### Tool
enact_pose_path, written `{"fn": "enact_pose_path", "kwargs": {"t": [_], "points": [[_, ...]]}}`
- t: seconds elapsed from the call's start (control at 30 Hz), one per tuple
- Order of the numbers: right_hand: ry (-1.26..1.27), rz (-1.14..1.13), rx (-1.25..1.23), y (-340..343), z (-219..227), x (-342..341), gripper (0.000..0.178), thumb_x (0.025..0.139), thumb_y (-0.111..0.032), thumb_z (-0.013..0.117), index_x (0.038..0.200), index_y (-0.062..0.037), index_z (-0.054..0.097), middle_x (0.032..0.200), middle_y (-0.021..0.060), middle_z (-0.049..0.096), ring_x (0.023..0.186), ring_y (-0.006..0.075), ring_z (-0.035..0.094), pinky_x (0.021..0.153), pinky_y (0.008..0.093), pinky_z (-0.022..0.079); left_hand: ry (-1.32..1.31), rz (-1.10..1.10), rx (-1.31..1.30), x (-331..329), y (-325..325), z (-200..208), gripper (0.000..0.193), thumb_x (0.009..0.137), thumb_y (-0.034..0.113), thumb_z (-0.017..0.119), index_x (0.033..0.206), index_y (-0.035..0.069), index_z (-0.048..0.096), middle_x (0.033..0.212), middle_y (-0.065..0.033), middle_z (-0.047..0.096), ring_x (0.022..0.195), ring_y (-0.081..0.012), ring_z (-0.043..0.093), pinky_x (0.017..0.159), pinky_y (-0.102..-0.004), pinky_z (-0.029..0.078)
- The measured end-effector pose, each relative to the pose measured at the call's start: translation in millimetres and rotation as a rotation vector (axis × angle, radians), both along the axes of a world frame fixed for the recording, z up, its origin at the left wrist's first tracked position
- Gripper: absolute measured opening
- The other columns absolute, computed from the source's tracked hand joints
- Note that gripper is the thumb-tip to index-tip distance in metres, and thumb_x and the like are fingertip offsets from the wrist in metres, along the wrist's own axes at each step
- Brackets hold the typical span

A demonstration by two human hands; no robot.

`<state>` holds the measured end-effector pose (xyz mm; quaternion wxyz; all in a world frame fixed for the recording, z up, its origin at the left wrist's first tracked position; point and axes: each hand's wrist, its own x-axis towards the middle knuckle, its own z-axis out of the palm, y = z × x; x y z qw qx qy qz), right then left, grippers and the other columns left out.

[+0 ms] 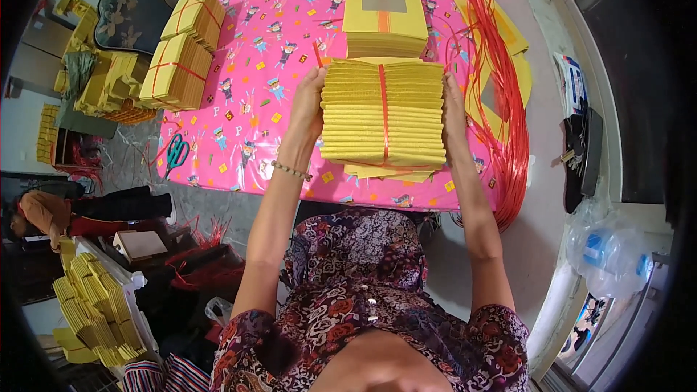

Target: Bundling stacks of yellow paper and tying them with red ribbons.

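A thick bundle of folded yellow paper pieces (pixel 348 112), perhaps envelopes, is tied round the middle with a red plastic strip (pixel 385 116). My left hand (pixel 310 101) presses flat against its left side, and my right hand (pixel 454 105) against its right side. Between them the bundle is gripped over the near part of the pink table; whether it touches the pieces below is hidden. A few flat yellow sheets (pixel 356 171) peek out under its near edge. Just beyond stands a stack of yellow pieces (pixel 352 22) with a grey rectangle on top.
Tied yellow bundles (pixel 174 76) sit on the left of the pink tablecloth (pixel 250 112), near green-handled scissors (pixel 176 151). Long red strips (pixel 512 152) hang over the right edge. More yellow stacks (pixel 98 305) fill a table at lower left, where another person (pixel 47 210) bends.
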<state>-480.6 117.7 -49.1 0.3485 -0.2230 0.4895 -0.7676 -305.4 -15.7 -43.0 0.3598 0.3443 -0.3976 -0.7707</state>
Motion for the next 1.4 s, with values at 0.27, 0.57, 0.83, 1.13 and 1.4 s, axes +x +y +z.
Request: {"fn": "enact_pose_path", "kwargs": {"t": [0.27, 0.57, 0.83, 1.13, 1.4], "points": [[0.327, 0.064, -0.277, 13, 48, -7, 0.028, 0.101, -0.024, 0.037, 0.099, -0.0022, 0.054, 0.096, 0.0062, 0.061, 0.088, 0.0113, 0.056, 0.082, 0.0262, 0.043, 0.224, 0.022, -0.308, 8, 15, 51, 0.027, 0.099, 0.025, 0.042, 0.105, 0.002, 0.055, 0.091, -0.0078, 0.066, 0.076, -0.0121, 0.062, 0.070, -0.0250, 0.051], [0.873, 0.254, -0.261, 3, 86, -65, 0.022, 0.098, -0.014, 0.041, 0.096, 0.0009, 0.057, 0.103, 0.0107, 0.061, 0.106, 0.0231, 0.056, 0.100, 0.0355, 0.036, 0.385, -0.019, -0.508, -3, 5, 39, 0.026, 0.100, 0.021, 0.040, 0.107, 0.001, 0.055, 0.097, -0.0120, 0.066, 0.111, -0.0199, 0.055, 0.097, -0.0341, 0.042], [0.781, 0.322, -0.014, 27, 51, -87, 0.022, 0.096, -0.013, 0.047, 0.105, 0.0012, 0.061, 0.100, 0.0056, 0.063, 0.091, 0.0124, 0.058, 0.085, 0.0271, 0.046, 0.210, -0.058, -0.710, 5, 20, 6, 0.027, 0.100, 0.020, 0.039, 0.105, 0.002, 0.060, 0.089, -0.0098, 0.069, 0.114, -0.0228, 0.054, 0.102, -0.0383, 0.036], [1.031, 0.307, -0.034, -1, 125, -66, 0.018, 0.092, -0.011, 0.053, 0.101, -0.0002, 0.064, 0.091, 0.0031, 0.062, 0.079, 0.0099, 0.057, 0.072, 0.0257, 0.047, 0.154, -0.061, -0.661, 10, 27, 9, 0.030, 0.099, 0.020, 0.042, 0.109, -0.001, 0.060, 0.090, -0.0090, 0.069, 0.104, -0.0180, 0.058, 0.097, -0.0351, 0.041], [1.631, 0.594, -0.084, -32, 140, 13, 0.015, 0.081, -0.009, 0.065, 0.095, -0.0039, 0.066, 0.079, 0.0082, 0.058, 0.073, 0.0209, 0.057, 0.066, 0.0314, 0.045, 0.162, 0.039, -0.584, 11, 35, 2, 0.023, 0.096, 0.015, 0.049, 0.106, 0.002, 0.065, 0.099, -0.0052, 0.068, 0.099, -0.0096, 0.057, 0.091, -0.0281, 0.042]]}}
